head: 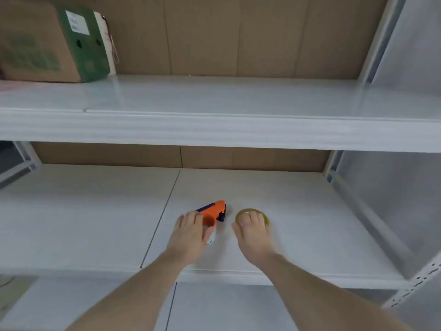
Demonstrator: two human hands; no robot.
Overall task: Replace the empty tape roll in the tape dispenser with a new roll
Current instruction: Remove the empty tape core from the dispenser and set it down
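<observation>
An orange tape dispenser (214, 209) with dark blue parts lies on the white middle shelf (310, 223). My left hand (191, 235) rests on its near end, fingers over the round hub, and hides the part beneath. To the right lies a yellowish tape roll (248, 212), flat on the shelf. My right hand (254, 232) lies on top of it with fingers spread across the roll, covering its near half. Whether either hand grips its object is unclear.
A cardboard box (35, 41) and a green box (83, 41) stand at the far left of the upper shelf (214, 125), which overhangs the work area. A white upright post (412, 280) frames the right side. A lower shelf (226, 306) shows beneath my forearms.
</observation>
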